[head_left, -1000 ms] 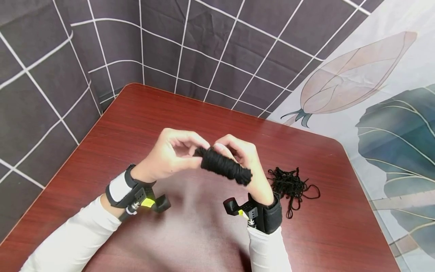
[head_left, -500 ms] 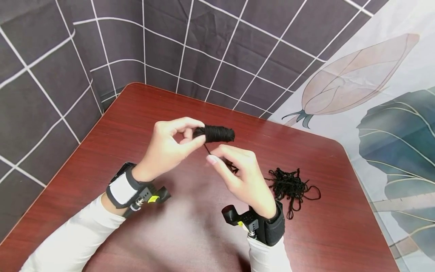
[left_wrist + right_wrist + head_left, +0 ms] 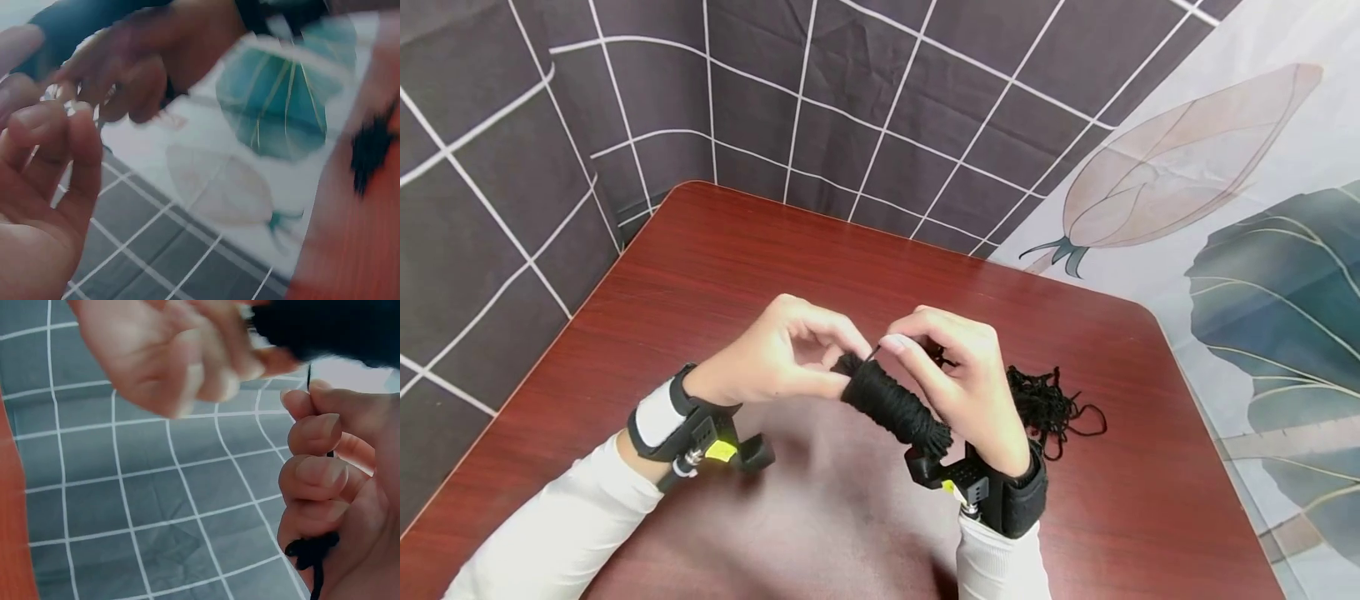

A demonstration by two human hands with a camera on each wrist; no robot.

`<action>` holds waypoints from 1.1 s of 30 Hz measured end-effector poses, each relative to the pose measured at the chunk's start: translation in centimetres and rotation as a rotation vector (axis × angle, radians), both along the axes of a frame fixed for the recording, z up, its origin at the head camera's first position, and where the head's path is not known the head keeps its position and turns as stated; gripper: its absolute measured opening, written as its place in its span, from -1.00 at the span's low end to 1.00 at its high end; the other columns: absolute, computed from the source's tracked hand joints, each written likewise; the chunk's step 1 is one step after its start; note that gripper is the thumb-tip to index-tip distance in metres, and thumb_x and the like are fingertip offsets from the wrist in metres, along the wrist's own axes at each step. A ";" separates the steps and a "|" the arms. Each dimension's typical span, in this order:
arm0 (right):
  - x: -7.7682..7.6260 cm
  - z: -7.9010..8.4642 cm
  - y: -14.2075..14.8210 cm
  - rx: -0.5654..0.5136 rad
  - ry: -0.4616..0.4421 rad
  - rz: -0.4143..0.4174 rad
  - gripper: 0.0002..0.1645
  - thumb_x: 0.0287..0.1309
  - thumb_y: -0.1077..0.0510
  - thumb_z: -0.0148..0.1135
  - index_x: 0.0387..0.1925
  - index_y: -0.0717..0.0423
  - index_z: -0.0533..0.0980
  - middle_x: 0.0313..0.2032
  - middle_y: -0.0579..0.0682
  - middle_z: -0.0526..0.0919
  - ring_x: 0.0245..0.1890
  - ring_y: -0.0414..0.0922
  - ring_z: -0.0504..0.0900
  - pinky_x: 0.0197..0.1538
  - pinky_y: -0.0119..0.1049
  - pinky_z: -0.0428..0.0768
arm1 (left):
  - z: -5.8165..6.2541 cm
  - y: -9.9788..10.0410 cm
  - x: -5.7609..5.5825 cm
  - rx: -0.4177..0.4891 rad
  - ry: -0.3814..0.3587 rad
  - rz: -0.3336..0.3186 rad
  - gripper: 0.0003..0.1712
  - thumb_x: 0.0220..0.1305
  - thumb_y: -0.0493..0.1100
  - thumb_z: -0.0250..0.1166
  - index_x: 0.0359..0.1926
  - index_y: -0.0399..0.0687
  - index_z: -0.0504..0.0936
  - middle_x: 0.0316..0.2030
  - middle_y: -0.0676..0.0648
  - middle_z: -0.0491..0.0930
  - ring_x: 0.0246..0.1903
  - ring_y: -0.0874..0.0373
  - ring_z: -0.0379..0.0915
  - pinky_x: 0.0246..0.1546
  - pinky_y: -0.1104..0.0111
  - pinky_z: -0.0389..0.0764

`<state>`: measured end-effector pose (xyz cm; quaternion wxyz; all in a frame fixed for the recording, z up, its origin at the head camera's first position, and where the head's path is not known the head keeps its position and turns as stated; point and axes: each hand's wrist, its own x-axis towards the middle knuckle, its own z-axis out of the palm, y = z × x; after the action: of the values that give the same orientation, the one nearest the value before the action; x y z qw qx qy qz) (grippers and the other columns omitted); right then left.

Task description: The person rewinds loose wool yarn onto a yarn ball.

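A thick bundle of black yarn (image 3: 895,407), wound round its middle, slants down to the right between the hands in the head view. My left hand (image 3: 797,350) pinches its upper left end between thumb and fingers. My right hand (image 3: 962,375) pinches a single black strand just off that end, with the strand running taut to the bundle. In the right wrist view the strand passes from the dark bundle (image 3: 337,331) into the right hand (image 3: 331,462), and a small clump of yarn (image 3: 311,550) hangs below its curled fingers.
A loose tangle of black yarn (image 3: 1048,404) lies on the reddish-brown table (image 3: 1120,500) to the right, partly behind the right hand. A grey cloth with white grid lines (image 3: 850,100) and a leaf-printed cloth (image 3: 1270,250) stand behind and beside the table.
The bundle was level half a second ago; its free end has swung down toward me. My right hand has moved up and right, still pinching the strand, while my left hand has lowered slightly.
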<state>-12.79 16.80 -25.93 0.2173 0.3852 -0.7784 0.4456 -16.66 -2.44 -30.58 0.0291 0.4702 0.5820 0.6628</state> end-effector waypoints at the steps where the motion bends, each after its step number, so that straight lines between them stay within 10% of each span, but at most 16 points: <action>1: -0.2 -0.2 -0.1 0.002 -0.010 0.013 -0.91 0.03 0.39 0.23 -0.49 0.18 0.57 -0.58 -0.04 0.55 -0.57 -0.27 0.41 -0.53 -0.44 0.38 | 0.1 0.0 0.1 0.049 -0.029 -0.023 -0.79 -0.17 -0.54 0.33 -0.39 -0.34 0.63 -0.68 0.04 0.43 -0.68 0.18 0.22 -0.74 0.35 0.29; 4: -0.8 -0.9 -0.2 0.029 -0.054 0.030 -0.91 0.10 0.34 0.18 -0.45 0.17 0.58 -0.55 -0.05 0.57 -0.53 -0.26 0.46 -0.50 -0.41 0.46 | 0.2 0.2 0.4 0.181 -0.128 -0.054 -0.73 -0.14 -0.54 0.32 -0.37 -0.20 0.66 -0.59 0.11 0.55 -0.65 0.20 0.27 -0.68 0.45 0.35; 12: -2.1 -3.3 -0.5 0.116 -0.186 0.019 -0.89 0.15 0.29 0.13 -0.39 0.17 0.59 -0.64 -0.07 0.52 -0.61 -0.27 0.45 -0.55 -0.36 0.48 | 0.5 0.4 0.4 0.491 -0.332 0.175 -0.79 0.01 -0.40 0.34 -0.32 -0.05 0.70 -0.63 0.09 0.62 -0.64 0.19 0.39 -0.57 0.52 0.50; 15: -1.9 -3.1 -0.8 0.155 -0.193 0.051 -0.85 0.22 0.19 0.11 -0.43 0.09 0.57 -0.67 -0.12 0.46 -0.65 -0.32 0.40 -0.60 -0.40 0.42 | 0.6 0.2 -0.1 0.457 -0.259 0.388 -0.81 0.00 -0.45 0.32 -0.32 -0.19 0.69 -0.72 0.10 0.52 -0.69 0.19 0.31 -0.67 0.54 0.39; 20: -0.9 -2.0 -0.6 0.184 -0.139 0.062 -0.84 0.20 0.21 0.13 -0.48 0.06 0.55 -0.64 -0.13 0.48 -0.61 -0.33 0.36 -0.57 -0.41 0.35 | 0.0 -0.2 -1.3 0.151 0.008 0.748 -0.82 -0.03 -0.35 0.37 -0.31 -0.26 0.68 -0.76 0.02 0.36 -0.68 0.22 0.25 -0.68 0.50 0.28; 26: 0.1 -0.6 0.6 0.045 -0.040 -0.028 -0.88 0.06 0.37 0.21 -0.51 0.16 0.56 -0.61 -0.09 0.52 -0.61 -0.28 0.36 -0.61 -0.43 0.29 | -1.0 -0.1 -2.1 -0.170 0.110 0.601 -0.87 -0.04 -0.29 0.35 -0.37 -0.06 0.67 -0.76 0.03 0.31 -0.71 0.29 0.24 -0.67 0.47 0.32; 33: -0.6 -0.8 1.5 -0.054 -0.031 -0.060 -0.87 0.07 0.41 0.17 -0.51 0.20 0.55 -0.66 -0.06 0.42 -0.70 -0.27 0.26 -0.65 -0.42 0.20 | -1.0 0.1 -1.3 -0.293 0.063 0.176 -0.84 -0.04 -0.28 0.35 -0.36 0.03 0.68 -0.74 0.08 0.28 -0.65 0.25 0.24 -0.58 0.40 0.35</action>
<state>-13.40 18.30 -26.77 0.2288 0.3487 -0.7804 0.4658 -17.93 -2.29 -31.60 0.0209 0.4285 0.7121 0.5557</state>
